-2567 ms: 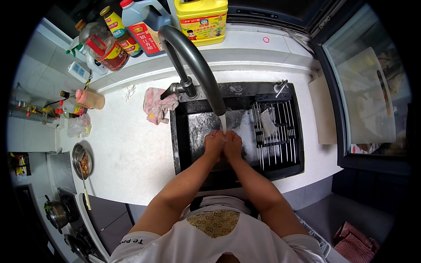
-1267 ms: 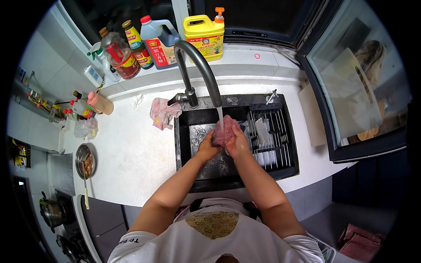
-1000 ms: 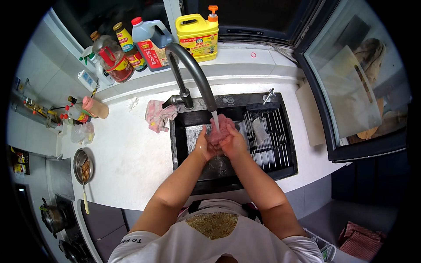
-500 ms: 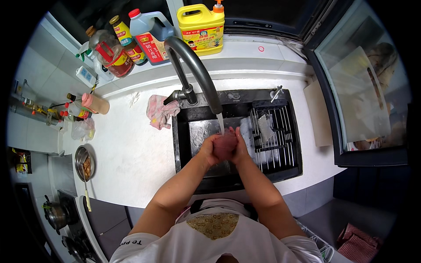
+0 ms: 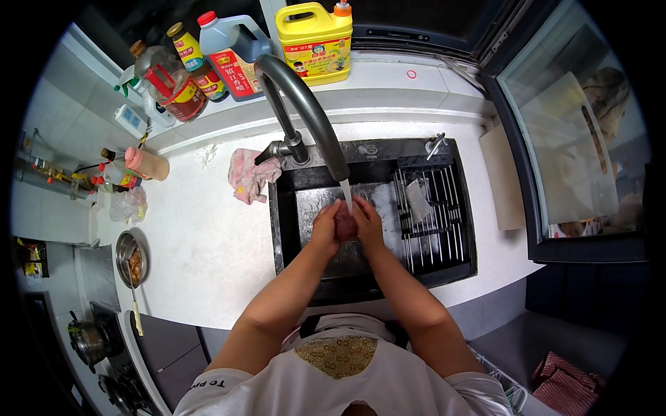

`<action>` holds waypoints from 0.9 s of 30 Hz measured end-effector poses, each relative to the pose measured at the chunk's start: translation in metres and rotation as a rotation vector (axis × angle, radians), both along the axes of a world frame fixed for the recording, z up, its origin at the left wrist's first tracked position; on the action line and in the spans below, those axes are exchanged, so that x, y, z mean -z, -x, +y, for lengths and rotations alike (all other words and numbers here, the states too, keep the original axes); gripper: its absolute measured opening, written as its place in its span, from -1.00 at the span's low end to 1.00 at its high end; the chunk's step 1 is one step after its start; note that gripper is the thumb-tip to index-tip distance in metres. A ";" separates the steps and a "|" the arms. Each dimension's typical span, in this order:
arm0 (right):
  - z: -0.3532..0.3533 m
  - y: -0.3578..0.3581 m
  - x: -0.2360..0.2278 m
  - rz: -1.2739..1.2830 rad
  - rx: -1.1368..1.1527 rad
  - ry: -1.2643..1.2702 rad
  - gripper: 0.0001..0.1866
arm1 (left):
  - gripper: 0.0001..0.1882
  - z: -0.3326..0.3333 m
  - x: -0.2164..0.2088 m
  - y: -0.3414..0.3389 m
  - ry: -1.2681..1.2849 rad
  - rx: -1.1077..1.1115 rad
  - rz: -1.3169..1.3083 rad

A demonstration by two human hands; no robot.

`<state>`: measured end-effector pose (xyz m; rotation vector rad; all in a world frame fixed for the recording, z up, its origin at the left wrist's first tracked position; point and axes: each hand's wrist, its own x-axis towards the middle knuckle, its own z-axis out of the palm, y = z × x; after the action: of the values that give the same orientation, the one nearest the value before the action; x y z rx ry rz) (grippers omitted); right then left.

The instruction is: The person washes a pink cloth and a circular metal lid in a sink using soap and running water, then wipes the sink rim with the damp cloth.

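Observation:
A dark reddish, rounded lump [image 5: 345,226], its exact kind not clear, is held between my two hands over the sink. My left hand [image 5: 325,223] closes on its left side, and my right hand [image 5: 367,222] closes on its right. Water runs from the curved grey faucet [image 5: 305,104] onto the lump and my fingertips. Beneath my hands lies the wet bottom of the black sink [image 5: 276,236].
A metal drying rack [image 5: 433,215] with a pale packet spans the sink's right side. Left of the faucet lies a stained cloth [image 5: 250,177]. A metal pan [image 5: 127,256] with brown pieces sits far left. Bottles and a yellow jug [image 5: 316,45] line the sill.
My hands have turned the lump and drawn slightly left. My fingers now curl over its top and sides, where earlier they cupped it from beneath.

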<state>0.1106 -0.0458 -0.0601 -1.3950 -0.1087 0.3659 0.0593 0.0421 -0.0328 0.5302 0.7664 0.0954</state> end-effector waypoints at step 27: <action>-0.006 0.008 0.000 0.041 -0.099 0.364 -0.66 | -0.83 -0.022 -0.025 -0.006 -0.459 0.091 0.339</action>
<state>0.1025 -0.0518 -0.0600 -1.7440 -0.0797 0.5144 0.0648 0.0205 -0.0075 1.0347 1.0564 0.0987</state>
